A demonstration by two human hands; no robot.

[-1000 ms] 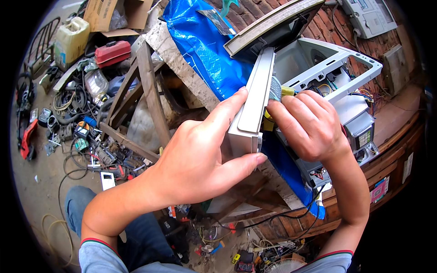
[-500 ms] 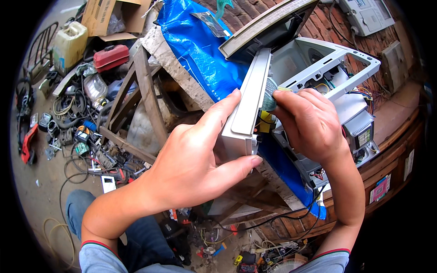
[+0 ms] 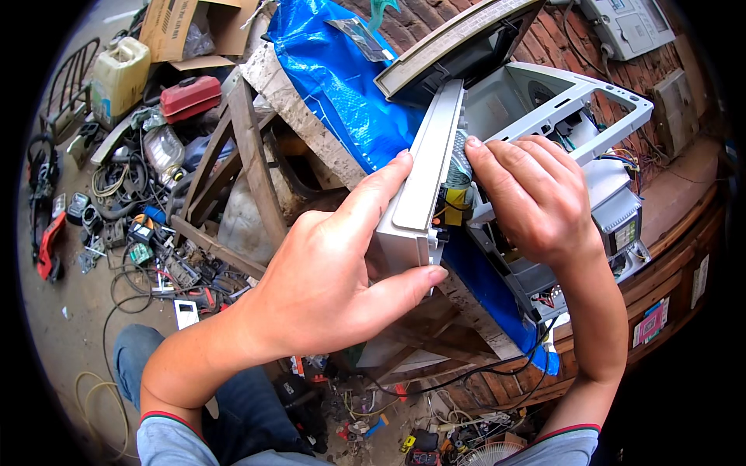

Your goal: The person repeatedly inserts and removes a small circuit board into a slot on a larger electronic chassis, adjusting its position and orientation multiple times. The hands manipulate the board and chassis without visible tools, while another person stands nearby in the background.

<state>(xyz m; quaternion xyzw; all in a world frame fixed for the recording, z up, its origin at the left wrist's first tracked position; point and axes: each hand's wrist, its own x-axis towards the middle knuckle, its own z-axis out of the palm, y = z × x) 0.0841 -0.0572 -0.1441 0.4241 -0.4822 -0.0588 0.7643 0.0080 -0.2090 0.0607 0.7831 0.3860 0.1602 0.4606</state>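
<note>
1. Nearest, the grey panel [image 3: 432, 167] was clamped in the left hand [image 3: 326, 276], held up at a tilt!
2. Right there alongside, the patterned strip [image 3: 459, 165] was met by the right hand [image 3: 536, 202], fingers curled; whether it was pinched couldn't be told.
3. Strip-handling was judged in hand; a steadied panel and gentle fingertips seemed called for.
4. Beyond, the opened casing [image 3: 559, 78] was seen.

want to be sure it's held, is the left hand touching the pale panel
Touching. The head view shows it: the left hand grips the pale panel, its fingers against the panel's left edge with no gap.
</note>
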